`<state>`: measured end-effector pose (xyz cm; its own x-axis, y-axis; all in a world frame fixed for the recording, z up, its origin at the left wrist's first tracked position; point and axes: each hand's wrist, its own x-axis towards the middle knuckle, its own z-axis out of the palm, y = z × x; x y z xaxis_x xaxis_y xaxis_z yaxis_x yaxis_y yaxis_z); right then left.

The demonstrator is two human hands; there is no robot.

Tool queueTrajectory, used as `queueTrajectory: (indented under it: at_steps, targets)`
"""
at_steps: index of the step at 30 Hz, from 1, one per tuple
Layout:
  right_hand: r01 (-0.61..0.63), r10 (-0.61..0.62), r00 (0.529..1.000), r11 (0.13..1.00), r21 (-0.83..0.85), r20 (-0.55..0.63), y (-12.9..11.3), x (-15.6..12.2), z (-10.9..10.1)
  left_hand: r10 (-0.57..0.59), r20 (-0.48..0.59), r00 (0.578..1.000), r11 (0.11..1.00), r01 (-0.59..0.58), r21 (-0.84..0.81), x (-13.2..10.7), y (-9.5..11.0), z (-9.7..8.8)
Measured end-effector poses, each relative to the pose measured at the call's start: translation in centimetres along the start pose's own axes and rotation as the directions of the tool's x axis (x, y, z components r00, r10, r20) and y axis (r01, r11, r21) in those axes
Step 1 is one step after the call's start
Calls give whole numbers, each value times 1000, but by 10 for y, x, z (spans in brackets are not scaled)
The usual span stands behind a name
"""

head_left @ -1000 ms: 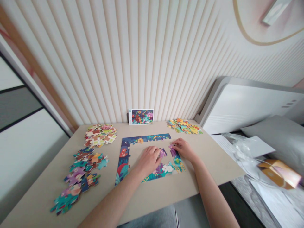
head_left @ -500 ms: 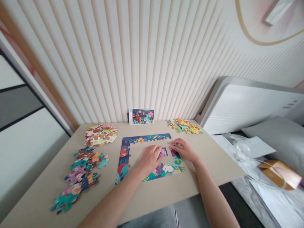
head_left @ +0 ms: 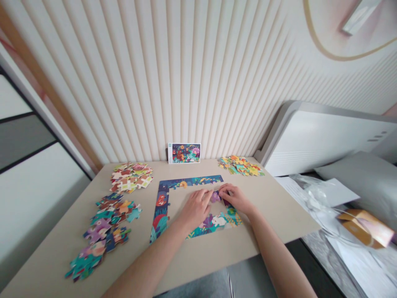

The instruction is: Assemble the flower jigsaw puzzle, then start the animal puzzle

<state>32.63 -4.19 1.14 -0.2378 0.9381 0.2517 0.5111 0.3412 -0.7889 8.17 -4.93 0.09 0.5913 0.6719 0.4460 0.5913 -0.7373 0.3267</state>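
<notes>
A jigsaw puzzle frame [head_left: 161,207] lies partly joined on the table, with bare tabletop inside it and a gap at its upper right. My left hand [head_left: 197,207] is inside the frame, its fingers together and gripping the left edge of a purple puzzle piece [head_left: 215,197]. Close against that piece's right side, my right hand [head_left: 237,198] pinches another puzzle piece, mostly covered by the fingers. The right hand hangs over the frame's dark right edge. Along the bottom, a white rabbit [head_left: 219,220] shows among coloured plants.
Loose puzzle pieces lie in piles: red and cream ones [head_left: 132,177] at the back left, multicoloured ones [head_left: 99,229] at the left, yellow ones [head_left: 240,165] at the back right. A picture card [head_left: 185,153] leans on the ribbed wall. Right of the table [head_left: 285,207] are papers and an orange box [head_left: 366,227].
My right hand has moved left and slightly down, bringing its piece up to the purple one. The purple piece has shifted slightly right and up; my left hand has hardly moved.
</notes>
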Motion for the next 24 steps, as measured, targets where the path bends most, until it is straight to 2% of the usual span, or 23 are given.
queueTrajectory:
  at_steps: [2,4,6,8,13,24]
  targets:
    - [-69,71,991,997,18,-118,5,2,-8,22,-7,1000,1000,-22,0,1,5,-6]
    - [-178,175,953,984,10,-249,15,5,-16,71,16,997,997,-71,-6,1,12,-12]
    - [-267,255,912,964,6,-322,27,7,-22,137,59,989,991,-136,-21,0,23,-16]
    - [-307,290,897,952,1,-333,38,9,-25,209,103,973,978,-205,-47,-2,34,-17]
    - [-310,286,913,950,-40,-291,53,10,-22,325,172,930,946,-316,-74,-8,54,-7]
    - [-329,263,912,927,-178,-316,62,18,-13,275,239,931,961,-265,-74,-8,52,12]
